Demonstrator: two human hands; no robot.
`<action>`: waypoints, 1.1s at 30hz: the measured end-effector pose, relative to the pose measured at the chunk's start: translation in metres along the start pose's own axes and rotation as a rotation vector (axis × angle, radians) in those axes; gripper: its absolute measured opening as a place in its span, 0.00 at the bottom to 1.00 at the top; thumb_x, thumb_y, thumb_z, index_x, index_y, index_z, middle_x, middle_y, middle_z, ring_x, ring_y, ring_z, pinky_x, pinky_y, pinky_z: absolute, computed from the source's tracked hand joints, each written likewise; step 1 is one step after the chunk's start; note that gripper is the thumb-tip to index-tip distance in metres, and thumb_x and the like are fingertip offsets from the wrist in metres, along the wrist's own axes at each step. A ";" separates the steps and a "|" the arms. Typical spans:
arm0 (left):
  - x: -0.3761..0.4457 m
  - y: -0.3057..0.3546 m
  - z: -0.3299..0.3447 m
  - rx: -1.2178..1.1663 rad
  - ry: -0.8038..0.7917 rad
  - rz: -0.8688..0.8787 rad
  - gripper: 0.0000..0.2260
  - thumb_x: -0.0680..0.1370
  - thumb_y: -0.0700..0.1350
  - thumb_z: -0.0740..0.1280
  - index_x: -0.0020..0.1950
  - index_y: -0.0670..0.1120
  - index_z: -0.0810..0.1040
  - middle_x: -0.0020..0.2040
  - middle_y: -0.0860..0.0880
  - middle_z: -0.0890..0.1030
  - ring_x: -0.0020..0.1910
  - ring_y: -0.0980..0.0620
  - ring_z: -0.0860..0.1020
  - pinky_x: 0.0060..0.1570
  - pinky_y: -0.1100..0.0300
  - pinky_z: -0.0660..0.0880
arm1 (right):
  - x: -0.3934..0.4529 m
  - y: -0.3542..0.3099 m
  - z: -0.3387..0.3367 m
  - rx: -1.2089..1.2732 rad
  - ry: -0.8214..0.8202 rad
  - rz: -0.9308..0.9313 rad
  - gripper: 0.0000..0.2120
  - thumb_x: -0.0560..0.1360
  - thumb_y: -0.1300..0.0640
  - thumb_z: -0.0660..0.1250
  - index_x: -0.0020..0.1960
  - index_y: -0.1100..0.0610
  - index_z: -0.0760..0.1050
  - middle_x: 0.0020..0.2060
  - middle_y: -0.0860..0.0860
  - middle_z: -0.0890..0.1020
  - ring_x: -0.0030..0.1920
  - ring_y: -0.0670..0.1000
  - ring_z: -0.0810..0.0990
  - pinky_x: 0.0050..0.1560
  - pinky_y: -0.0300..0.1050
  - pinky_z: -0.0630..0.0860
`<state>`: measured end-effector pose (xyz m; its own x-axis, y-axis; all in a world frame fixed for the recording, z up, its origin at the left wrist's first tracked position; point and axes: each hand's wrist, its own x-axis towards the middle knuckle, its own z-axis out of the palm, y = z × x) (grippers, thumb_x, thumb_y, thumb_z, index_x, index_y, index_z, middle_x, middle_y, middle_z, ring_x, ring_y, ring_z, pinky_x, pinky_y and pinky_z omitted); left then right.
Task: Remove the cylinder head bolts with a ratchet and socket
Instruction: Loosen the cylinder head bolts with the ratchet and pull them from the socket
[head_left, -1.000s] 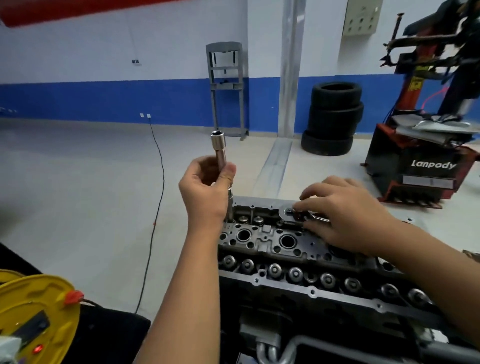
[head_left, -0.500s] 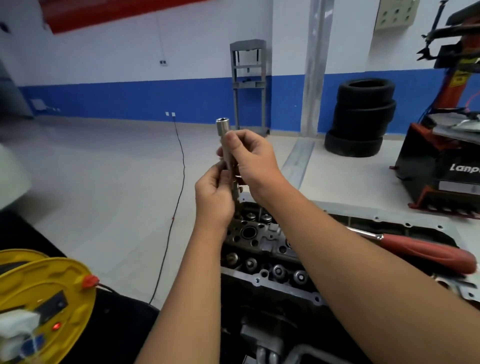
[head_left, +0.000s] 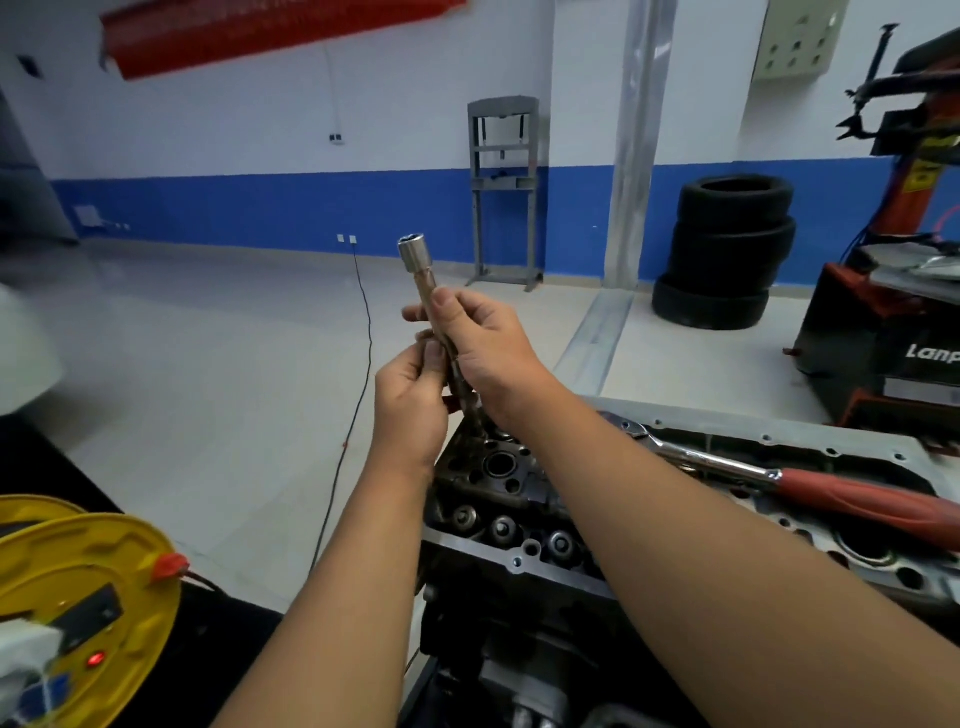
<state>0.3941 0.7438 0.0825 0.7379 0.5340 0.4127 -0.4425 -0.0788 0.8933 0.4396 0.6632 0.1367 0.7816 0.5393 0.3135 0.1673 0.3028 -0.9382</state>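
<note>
Workshop floor, blue-banded wall | right hand (head_left: 485, 347) fingers clamped on socket (head_left: 418, 265) shaft, left hand (head_left: 413, 402) pinching its lower end | held upright above head (head_left: 511, 499) left corner | ratchet (head_left: 810, 483) lying across head's far edge

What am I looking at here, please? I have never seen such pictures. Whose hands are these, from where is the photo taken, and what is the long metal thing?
The camera sits on a person's head and looks forward and down, so you see that person's own two bare arms in a car workshop. The left hand and the right hand both hold a long metal socket extension, upright, with the socket's open end on top. Below the hands is an engine's cylinder head, where the bolts sit. On it lies a ratchet with a red handle, held by nobody. At lower left is a yellow cable reel; behind stand stacked tyres.
</note>
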 end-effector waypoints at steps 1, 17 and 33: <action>0.000 -0.002 0.001 0.029 -0.002 0.022 0.15 0.88 0.46 0.58 0.54 0.46 0.84 0.46 0.43 0.87 0.44 0.49 0.86 0.41 0.46 0.85 | -0.001 0.000 0.000 0.005 0.006 -0.009 0.15 0.86 0.52 0.61 0.56 0.63 0.80 0.47 0.50 0.84 0.38 0.42 0.79 0.35 0.37 0.79; -0.002 0.004 0.003 0.242 0.090 0.173 0.11 0.82 0.52 0.62 0.47 0.50 0.82 0.37 0.53 0.83 0.39 0.48 0.83 0.46 0.36 0.83 | -0.001 0.001 0.002 0.045 -0.006 0.061 0.18 0.84 0.44 0.63 0.49 0.56 0.84 0.46 0.50 0.86 0.40 0.43 0.83 0.36 0.37 0.81; -0.001 -0.003 0.002 0.308 0.187 0.295 0.03 0.82 0.44 0.71 0.53 0.50 0.84 0.47 0.54 0.86 0.47 0.54 0.86 0.53 0.49 0.85 | -0.003 0.000 -0.009 0.132 -0.084 0.018 0.09 0.81 0.54 0.71 0.54 0.60 0.79 0.48 0.54 0.87 0.45 0.50 0.86 0.46 0.47 0.85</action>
<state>0.3958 0.7422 0.0798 0.4860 0.5916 0.6433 -0.4271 -0.4814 0.7654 0.4428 0.6545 0.1340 0.7299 0.6075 0.3134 0.0696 0.3901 -0.9181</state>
